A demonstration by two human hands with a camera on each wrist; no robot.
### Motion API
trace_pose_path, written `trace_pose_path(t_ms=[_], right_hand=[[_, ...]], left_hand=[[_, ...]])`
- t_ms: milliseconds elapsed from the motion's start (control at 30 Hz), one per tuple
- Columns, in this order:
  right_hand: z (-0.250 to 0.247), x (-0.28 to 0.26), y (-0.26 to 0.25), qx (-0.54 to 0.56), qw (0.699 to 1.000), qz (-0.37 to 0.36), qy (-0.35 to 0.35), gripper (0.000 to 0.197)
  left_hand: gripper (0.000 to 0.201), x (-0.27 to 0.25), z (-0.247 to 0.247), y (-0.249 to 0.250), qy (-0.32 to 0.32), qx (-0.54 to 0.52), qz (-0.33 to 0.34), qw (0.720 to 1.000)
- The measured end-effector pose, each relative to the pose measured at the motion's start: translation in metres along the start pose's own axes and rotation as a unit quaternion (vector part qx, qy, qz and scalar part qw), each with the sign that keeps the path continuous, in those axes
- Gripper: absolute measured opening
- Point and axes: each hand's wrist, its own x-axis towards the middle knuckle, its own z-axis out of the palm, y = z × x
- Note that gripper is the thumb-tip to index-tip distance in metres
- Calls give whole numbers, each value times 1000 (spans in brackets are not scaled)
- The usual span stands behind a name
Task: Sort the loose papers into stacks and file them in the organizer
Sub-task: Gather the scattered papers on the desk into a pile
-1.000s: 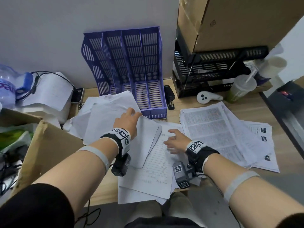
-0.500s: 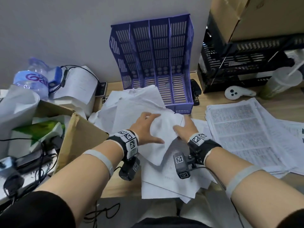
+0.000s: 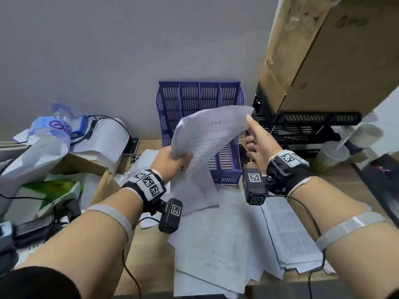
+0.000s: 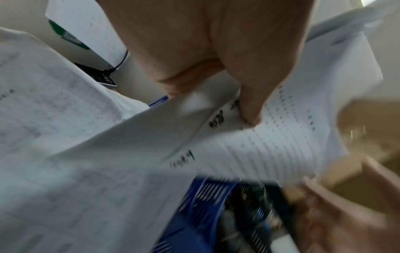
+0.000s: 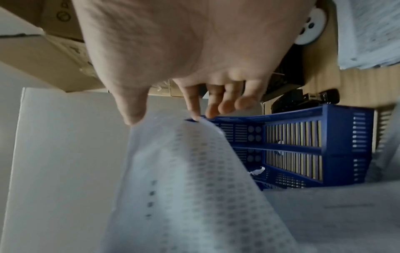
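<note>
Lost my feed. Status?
Left hand grips lifted sheets; right hand pinches their top corner. Organizer behind, empty. Nothing blocking.

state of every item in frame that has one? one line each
Lifted sheets: held up, bowed, in front of the organizer.
Left hand: grip on the sheets' lower left edge.
Right hand: pinches their upper right corner.
Blue organizer: upright, visible slots empty.
Desk papers: loose, overlapping.

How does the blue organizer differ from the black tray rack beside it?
The blue organizer has upright slots and nothing above it; the black tray rack has flat tiers and sits under a cardboard box. The blue organizer is partly hidden by the lifted papers; the black tray rack is not. Both are slatted.
</note>
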Motion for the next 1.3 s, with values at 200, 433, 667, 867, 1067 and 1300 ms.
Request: trace_pose_path(t_ms=[200, 433, 667, 867, 1067, 1300], right_hand=[[-4, -7, 35, -113, 992, -49, -37, 77], [-54, -30, 79, -234, 971, -3, -41, 22], [-120, -71, 99, -396, 915, 78, 19, 41], [-205, -70, 126, -426, 866, 191, 180, 57], [-182, -40, 151, -448, 850, 172, 217, 34], [-79, -26, 226, -199, 924, 325, -29, 27]], left_hand=[[37, 2, -5, 18, -90, -295, -117, 944], [31, -4, 56, -8, -80, -295, -198, 931], [26, -12, 157, -27, -157, -170, -282, 931], [19, -13, 188, -23, -152, -124, -300, 934], [15, -23, 152, -68, -98, 116, -315, 937], [55, -63, 99, -124, -76, 303, -454, 835]])
